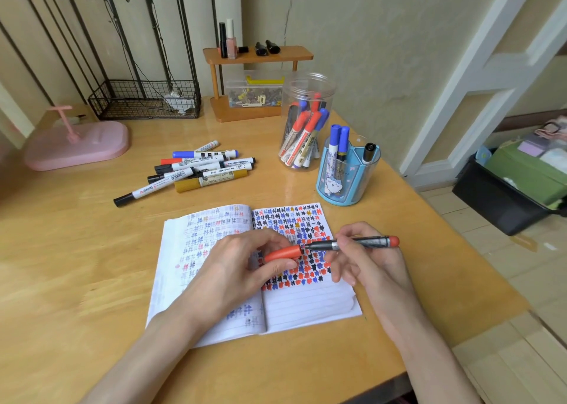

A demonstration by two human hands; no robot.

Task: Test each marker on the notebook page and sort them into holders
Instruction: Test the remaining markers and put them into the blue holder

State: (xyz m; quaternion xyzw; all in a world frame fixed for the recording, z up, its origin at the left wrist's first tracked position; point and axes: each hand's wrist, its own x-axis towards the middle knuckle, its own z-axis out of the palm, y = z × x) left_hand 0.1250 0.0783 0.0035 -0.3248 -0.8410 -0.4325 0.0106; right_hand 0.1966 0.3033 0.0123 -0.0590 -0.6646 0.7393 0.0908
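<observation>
An open notebook [306, 308] lies on the wooden table, its right page covered with red, blue and black test marks. Above that page my right hand [368, 265] holds a red marker [365, 244] by its dark barrel, tip pointing left. My left hand [242, 262] pinches the marker's red cap [283, 253], whose mouth sits right at the tip. A pile of several markers [196, 167] lies behind the notebook. A clear jar [305, 96] holds several red and blue markers. A blue holder [346, 185] holds two blue markers and a black one.
A wooden shelf [260, 55] with small bottles and a clear box of clips stands at the back. A wire basket [147, 100] and a pink stand [76, 146] sit at the back left. The table's right edge drops to the floor, where a dark bin [503, 201] stands.
</observation>
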